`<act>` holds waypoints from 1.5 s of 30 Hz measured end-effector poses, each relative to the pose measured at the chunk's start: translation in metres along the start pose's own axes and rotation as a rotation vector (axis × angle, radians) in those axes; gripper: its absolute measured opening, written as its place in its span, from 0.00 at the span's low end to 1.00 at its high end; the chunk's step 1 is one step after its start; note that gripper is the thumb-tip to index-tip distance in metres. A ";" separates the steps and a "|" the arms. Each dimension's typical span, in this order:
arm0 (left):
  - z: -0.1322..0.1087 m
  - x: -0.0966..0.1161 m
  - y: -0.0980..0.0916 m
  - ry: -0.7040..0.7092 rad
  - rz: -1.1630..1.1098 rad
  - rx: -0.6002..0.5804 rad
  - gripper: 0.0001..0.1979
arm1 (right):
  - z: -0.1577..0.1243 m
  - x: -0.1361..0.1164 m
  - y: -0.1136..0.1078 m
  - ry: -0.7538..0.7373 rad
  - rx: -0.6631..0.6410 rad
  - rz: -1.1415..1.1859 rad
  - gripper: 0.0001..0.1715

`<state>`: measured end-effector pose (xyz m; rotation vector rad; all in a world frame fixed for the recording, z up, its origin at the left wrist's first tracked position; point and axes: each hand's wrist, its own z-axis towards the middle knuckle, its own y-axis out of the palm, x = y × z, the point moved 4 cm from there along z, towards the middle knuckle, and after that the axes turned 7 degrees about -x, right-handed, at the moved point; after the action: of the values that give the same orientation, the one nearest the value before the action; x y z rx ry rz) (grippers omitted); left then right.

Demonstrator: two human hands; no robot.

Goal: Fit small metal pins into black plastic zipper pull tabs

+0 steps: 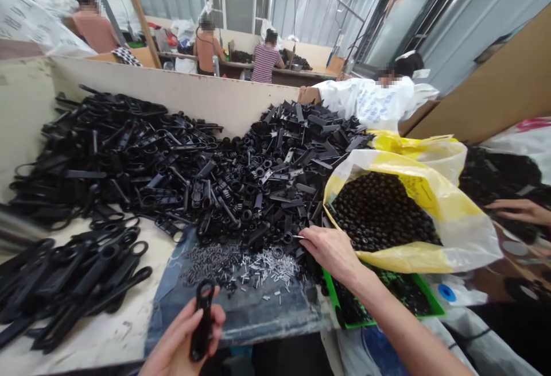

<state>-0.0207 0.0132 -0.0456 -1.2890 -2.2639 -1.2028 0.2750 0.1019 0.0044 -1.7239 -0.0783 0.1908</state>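
Note:
My left hand (181, 327) is closed around a black plastic handle piece (201, 327) with a ring at its upper end, held upright near the table's front edge. My right hand (333, 252) reaches to the edge of a heap of small black plastic parts (258, 192). Between its thumb and fingers is a thin, shiny metal piece (298, 236); its exact kind is too small to tell. Below the fingertips, short silver pins (275, 267) and small dark springs or screws (206, 261) lie loose on a blue cloth (258, 318).
A yellow-and-white sack (465, 232) of round black parts stands right, above a green tray (437, 307). Long black handles (107, 152) are heaped left; stacked ones (81, 278) lie nearer. A low board (185, 89) backs the table. Another person's hand (520, 210) works at right.

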 end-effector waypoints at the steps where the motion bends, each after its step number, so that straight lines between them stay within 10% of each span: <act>1: 0.000 0.000 0.001 -0.018 -0.025 -0.011 0.26 | 0.001 0.001 -0.001 -0.006 -0.002 0.000 0.09; 5: -0.001 0.001 0.001 -0.004 -0.052 -0.032 0.25 | -0.004 0.011 -0.014 -0.002 0.024 0.118 0.13; 8: -0.004 0.001 0.004 0.047 -0.019 -0.041 0.26 | -0.014 0.001 -0.016 0.014 -0.050 0.619 0.15; 17: -0.024 -0.005 0.018 0.218 0.051 -0.119 0.26 | -0.066 -0.151 0.075 0.110 -0.731 1.784 0.28; 23: -0.022 -0.002 -0.009 0.281 0.006 0.038 0.24 | -0.062 -0.163 0.070 -0.228 -0.045 1.149 0.21; 29: -0.020 -0.007 -0.009 0.234 -0.220 0.051 0.27 | -0.060 -0.175 0.043 -0.564 0.233 0.837 0.22; 45: -0.020 -0.009 0.006 0.273 -0.110 -0.016 0.16 | -0.073 -0.176 0.037 -0.586 0.419 0.866 0.17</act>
<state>-0.0139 -0.0061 -0.0356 -0.9487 -2.1530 -1.3452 0.1122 -0.0034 -0.0069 -1.1415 0.2702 1.2562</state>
